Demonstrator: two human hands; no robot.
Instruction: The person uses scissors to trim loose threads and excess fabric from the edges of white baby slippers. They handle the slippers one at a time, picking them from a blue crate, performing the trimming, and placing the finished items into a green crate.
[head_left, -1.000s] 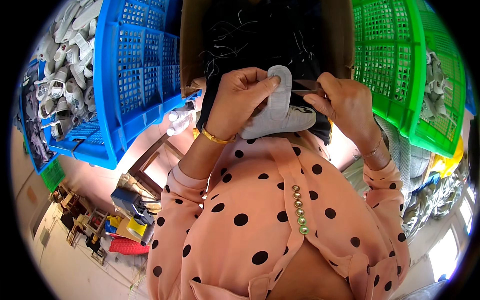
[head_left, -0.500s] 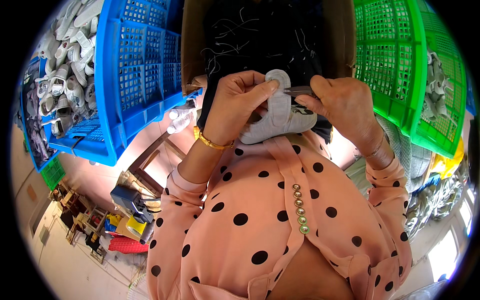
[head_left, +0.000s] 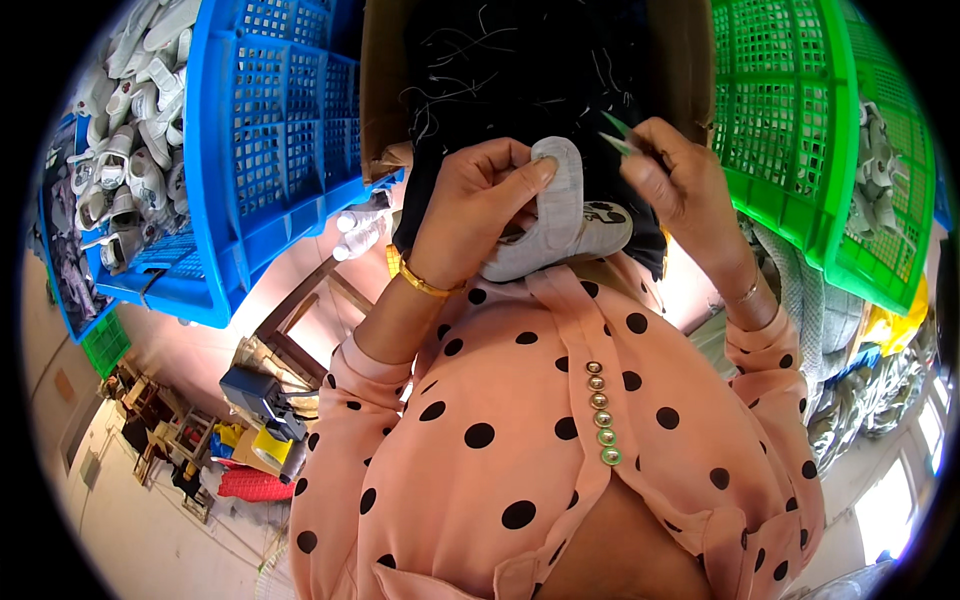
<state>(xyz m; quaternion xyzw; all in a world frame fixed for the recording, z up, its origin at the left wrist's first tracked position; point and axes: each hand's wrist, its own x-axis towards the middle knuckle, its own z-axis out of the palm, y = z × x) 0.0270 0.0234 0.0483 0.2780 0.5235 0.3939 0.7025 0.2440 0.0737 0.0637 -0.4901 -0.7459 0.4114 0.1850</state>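
Note:
My left hand [head_left: 487, 203] pinches the strap of a small white shoe [head_left: 560, 235] between thumb and fingers. The shoe has a dark printed figure at its toe, and its heel part is hidden behind my left hand. To the right of the shoe, my right hand [head_left: 682, 190] is closed around a pair of thread snips [head_left: 620, 132], whose two pointed blades stand apart and aim up and left. The blades are clear of the shoe. Beneath both hands is black cloth [head_left: 500, 100] strewn with loose white threads.
A blue plastic crate [head_left: 225, 180] stands at the left, beside a heap of white shoes [head_left: 135, 150]. On the right is a green crate [head_left: 780, 130], with more shoes [head_left: 880, 170] beyond it. Cardboard [head_left: 383, 100] edges the black cloth. A wooden frame [head_left: 300, 310] is at the lower left.
My right hand has moved up and away from the shoe's strap, and the snips' blades, earlier at the strap, now point up and left. My left hand keeps its hold on the shoe.

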